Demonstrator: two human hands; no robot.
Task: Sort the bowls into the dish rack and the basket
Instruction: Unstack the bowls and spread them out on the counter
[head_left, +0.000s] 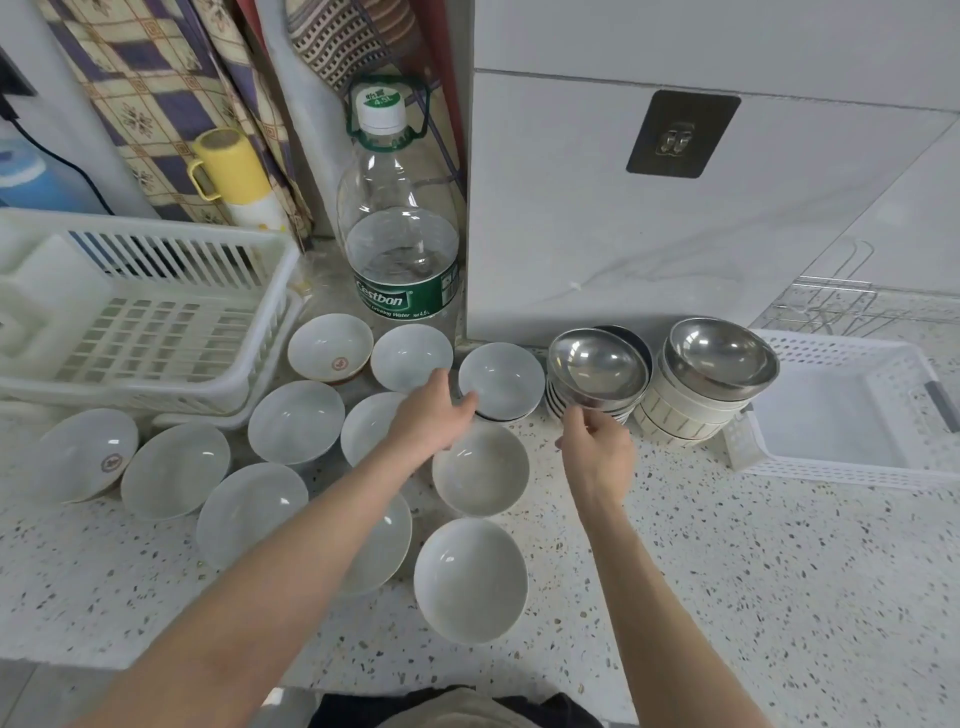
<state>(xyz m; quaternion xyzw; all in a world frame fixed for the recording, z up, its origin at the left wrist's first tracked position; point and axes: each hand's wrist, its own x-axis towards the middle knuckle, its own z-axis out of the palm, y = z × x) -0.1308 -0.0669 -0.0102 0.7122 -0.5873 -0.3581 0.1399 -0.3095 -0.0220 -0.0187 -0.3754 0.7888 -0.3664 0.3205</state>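
Note:
Several white ceramic bowls lie spread over the speckled counter (727, 571), one of them (503, 380) near the wall. My left hand (434, 415) hovers over them with fingers apart, its fingertips at that bowl's left rim. My right hand (595, 441) pinches the front rim of a steel bowl (597, 370) that tops a stack of small bowls. A second steel bowl (722, 353) sits on a stack of cream ribbed bowls (685, 410). The white dish rack (140, 312) stands at the left. The white basket (841, 415) stands at the right.
A large water bottle (400, 234) stands against the wall behind the bowls. A yellow-capped flask (239, 176) is behind the rack. A wire rack (831, 306) lies behind the basket. The counter's front edge runs near my body.

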